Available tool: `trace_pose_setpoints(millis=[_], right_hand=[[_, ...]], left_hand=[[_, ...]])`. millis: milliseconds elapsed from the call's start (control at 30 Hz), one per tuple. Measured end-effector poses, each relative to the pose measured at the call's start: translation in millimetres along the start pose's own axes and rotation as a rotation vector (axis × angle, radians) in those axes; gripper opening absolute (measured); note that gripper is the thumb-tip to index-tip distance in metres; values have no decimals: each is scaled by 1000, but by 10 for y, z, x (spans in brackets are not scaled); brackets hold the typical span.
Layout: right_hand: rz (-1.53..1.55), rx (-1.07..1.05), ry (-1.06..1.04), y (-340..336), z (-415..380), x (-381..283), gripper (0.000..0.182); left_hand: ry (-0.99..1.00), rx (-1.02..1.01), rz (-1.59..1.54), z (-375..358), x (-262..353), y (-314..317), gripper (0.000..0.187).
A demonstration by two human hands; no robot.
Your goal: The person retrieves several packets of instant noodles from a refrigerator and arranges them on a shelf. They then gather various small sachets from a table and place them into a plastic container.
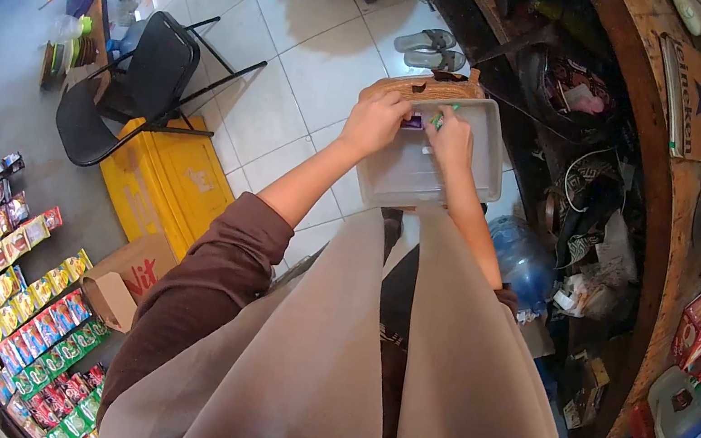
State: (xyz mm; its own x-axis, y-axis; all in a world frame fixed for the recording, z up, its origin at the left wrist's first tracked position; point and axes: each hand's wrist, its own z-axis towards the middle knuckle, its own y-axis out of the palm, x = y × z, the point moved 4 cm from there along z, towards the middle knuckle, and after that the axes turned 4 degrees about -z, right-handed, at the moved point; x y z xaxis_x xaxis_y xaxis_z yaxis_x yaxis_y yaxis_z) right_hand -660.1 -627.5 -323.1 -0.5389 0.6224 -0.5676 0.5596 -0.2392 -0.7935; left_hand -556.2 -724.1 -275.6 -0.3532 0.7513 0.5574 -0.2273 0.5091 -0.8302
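A translucent plastic container rests on a wooden stool in front of me. My left hand is over its upper left part, fingers closed at a small purple packet. Close beside it, my right hand reaches in with its fingers pinched at a small green item. Both hands are near the container's far wall, a short gap apart. What exactly the fingertips hold is small and partly covered.
A black folding chair and a yellow crate stand to the left, near hanging sachets. Grey sandals lie on the tiled floor beyond the stool. A blue water jug and a wooden shelf edge are at right.
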Motion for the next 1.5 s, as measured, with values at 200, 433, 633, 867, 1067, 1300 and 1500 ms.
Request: trace_pose_setpoints(millis=[200,433,633,867,1067,1300,1500], right_hand=[[-371,-194,-280,-55,165,38,14],[-632,-31,-373,-33,206,-29,13],[-623,92,-271,-35,193,70,11],[-598,127,-342,43,200,38,18],[-492,184,-329,-21,165,75,26],[-142,186,-78,-974,-357,281,38],[84,135,-83,-2693,-1221,605,33]], left_hand=[[-24,-46,64,21,-50,29,11],[-46,-32,27,9,-84,27,12],[-72,-50,-8,-6,-30,-27,12],[-54,-11,13,-10,-28,-55,12],[-71,-25,12,-23,7,-87,13],[118,153,-62,108,534,-379,22],[480,-212,-343,668,2156,-663,20]])
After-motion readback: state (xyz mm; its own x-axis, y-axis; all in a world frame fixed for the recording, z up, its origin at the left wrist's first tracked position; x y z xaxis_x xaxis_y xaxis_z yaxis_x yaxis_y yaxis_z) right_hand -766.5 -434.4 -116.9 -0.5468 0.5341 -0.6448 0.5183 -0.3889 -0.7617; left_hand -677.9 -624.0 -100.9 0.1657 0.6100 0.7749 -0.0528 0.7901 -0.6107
